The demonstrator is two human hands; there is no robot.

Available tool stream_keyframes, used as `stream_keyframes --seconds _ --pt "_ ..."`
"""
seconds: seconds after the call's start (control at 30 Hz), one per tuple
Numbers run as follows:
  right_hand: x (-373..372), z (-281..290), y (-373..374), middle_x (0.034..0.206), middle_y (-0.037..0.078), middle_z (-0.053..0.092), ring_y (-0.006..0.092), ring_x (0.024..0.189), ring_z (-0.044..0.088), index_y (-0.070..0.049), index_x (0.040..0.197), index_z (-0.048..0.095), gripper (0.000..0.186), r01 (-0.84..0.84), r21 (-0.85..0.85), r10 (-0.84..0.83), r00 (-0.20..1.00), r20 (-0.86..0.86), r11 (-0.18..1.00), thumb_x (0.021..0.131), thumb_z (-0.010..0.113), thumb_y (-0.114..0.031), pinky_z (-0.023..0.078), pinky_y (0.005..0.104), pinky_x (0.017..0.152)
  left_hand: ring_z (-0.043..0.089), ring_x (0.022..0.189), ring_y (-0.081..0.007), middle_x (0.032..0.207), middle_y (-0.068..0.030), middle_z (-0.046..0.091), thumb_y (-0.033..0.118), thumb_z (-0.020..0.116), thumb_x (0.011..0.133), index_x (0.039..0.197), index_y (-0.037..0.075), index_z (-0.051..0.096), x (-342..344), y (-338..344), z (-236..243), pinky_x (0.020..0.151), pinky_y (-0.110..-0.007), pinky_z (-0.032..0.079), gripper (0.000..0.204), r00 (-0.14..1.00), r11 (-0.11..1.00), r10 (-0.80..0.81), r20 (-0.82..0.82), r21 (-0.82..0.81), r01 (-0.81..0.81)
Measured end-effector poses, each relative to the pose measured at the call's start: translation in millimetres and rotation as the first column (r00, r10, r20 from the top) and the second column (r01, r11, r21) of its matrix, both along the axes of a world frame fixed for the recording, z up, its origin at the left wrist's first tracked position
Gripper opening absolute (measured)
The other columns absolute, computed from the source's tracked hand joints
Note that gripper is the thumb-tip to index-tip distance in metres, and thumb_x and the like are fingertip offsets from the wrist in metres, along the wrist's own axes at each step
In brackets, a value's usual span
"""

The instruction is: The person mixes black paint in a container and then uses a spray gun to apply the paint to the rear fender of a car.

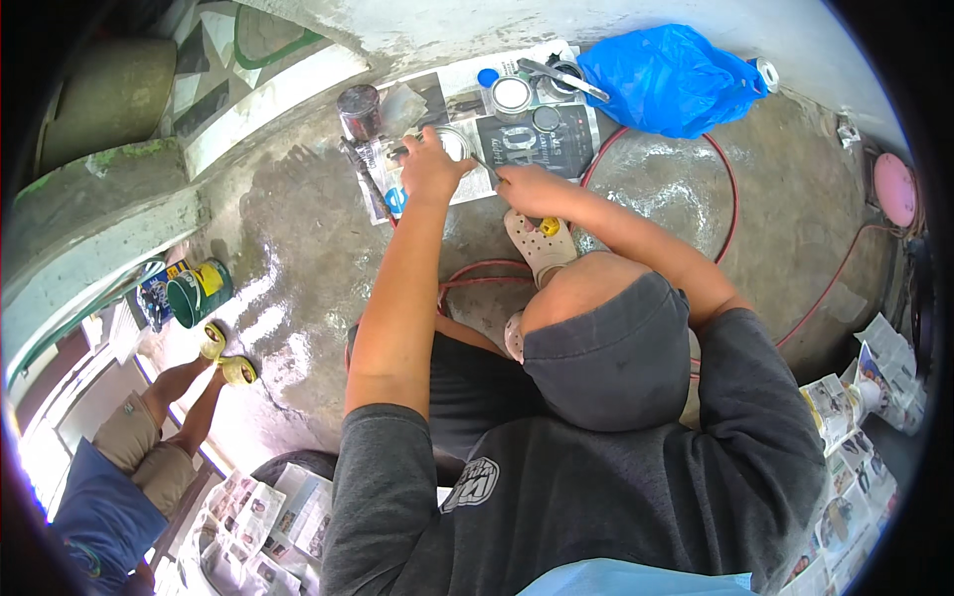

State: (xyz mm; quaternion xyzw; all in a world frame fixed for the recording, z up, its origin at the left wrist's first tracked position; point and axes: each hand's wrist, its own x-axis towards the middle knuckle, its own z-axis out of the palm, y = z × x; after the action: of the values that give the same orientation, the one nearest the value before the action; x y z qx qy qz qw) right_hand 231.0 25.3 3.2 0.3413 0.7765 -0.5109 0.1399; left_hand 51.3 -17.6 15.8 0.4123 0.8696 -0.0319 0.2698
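Note:
On the newspaper [383, 189] spread over the floor, my left hand [429, 169] grips a small round can [454, 145] by its side, fingers curled round its rim. My right hand [532, 190] is closed around a thin tool [486, 168]. Its narrow dark shaft points at the can's right edge; the fist hides most of its handle, so its kind is unclear. Just behind stand a can with a white top [511, 95] and an open dark can [563, 79] with a flat metal tool [561, 78] across it. A dark stained can [360, 111] stands to the left.
A blue plastic bag [671, 81] lies at the right of the newspaper. A red hose [735, 199] loops across the concrete floor beside my shoe [538, 241]. Another person [149, 447] stands at the left near a green tin [200, 291]. Newspaper-covered objects flank me.

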Motion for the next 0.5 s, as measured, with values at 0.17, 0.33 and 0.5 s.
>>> stream_keyframes --seconds 0.17,0.33,0.5 --pt "-65.8 37.5 7.9 0.091 0.023 0.071 0.0342 0.083 0.075 0.003 0.096 0.068 0.016 -0.041 -0.183 0.098 0.944 0.314 0.982 0.09 0.062 -0.011 0.063 0.0514 0.068 0.053 0.129 -0.0488 0.149 -0.0275 0.042 0.042 0.086 0.075 0.142 0.009 0.044 -11.8 -5.8 -0.8 0.097 -0.052 0.055 0.086 1.0 1.0 0.002 0.004 -0.004 -0.002" --pt "-51.3 -53.5 29.3 0.098 0.01 0.071 0.0241 0.084 0.073 0.0 0.099 0.066 0.015 0.273 -0.339 -0.123 0.907 0.404 0.9 0.086 0.069 -0.006 0.065 0.0479 0.062 0.049 0.135 -0.0409 0.148 -0.026 0.043 0.042 0.089 0.074 0.141 0.008 0.044 30.5 45.2 -26.4 0.095 -0.047 0.057 0.088 0.993 0.993 -0.118 0.002 0.025 0.118" --pt "-37.9 19.3 2.2 0.099 0.017 0.071 0.0299 0.076 0.072 0.001 0.131 0.051 0.036 0.09 -0.284 -0.006 0.959 0.284 0.954 0.099 0.054 -0.016 0.06 0.0463 0.065 0.055 0.128 -0.045 0.142 -0.0271 0.049 0.042 0.088 0.073 0.139 0.006 0.046 -7.6 -5.8 -19.1 0.099 -0.05 0.054 0.086 0.997 0.997 -0.076 -0.035 0.02 0.076"
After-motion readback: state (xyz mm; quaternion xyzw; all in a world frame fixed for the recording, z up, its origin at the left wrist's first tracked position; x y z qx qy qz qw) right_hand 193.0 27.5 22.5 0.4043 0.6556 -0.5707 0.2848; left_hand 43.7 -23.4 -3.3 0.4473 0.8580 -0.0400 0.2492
